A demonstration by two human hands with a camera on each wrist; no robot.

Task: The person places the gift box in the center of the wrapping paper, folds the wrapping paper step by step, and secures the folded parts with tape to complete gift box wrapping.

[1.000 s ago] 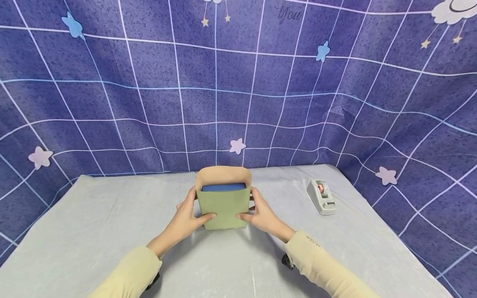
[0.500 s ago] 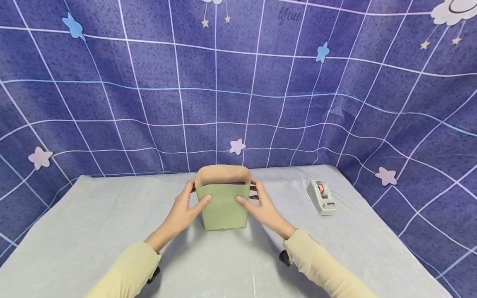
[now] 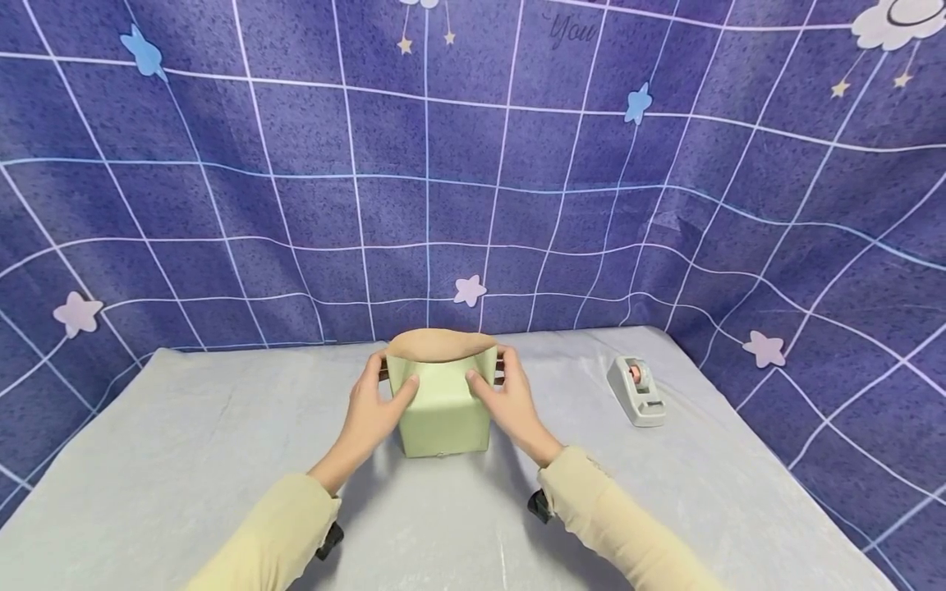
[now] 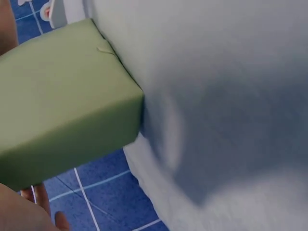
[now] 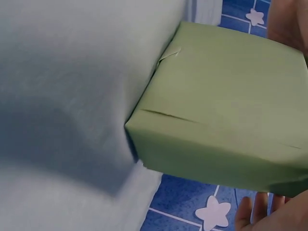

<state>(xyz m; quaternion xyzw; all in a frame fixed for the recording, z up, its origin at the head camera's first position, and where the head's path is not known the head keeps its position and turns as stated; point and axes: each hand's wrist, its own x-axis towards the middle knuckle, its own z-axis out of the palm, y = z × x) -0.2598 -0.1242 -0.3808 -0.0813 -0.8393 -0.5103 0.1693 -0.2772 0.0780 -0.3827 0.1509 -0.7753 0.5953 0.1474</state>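
A box-shaped bundle of green wrapping paper, tan on its inner face, stands upright on the cloth. Its near panel bends inward at the top, while the tan back panel rises behind. Whatever lies inside is hidden. My left hand grips the paper's upper left side, thumb in front and fingers round the edge. On the upper right side my right hand holds it the same way. Both wrist views show the smooth green paper close up; a short crease runs near the lower corner in the right wrist view.
A pale tape dispenser stands on the light grey cloth to the right. Behind and at both sides hangs a dark blue curtain with a grid and stars.
Both thumbs have moved up the front to the paper's top corners. The near panel's top now folds inward, and the blue thing inside has gone out of sight.
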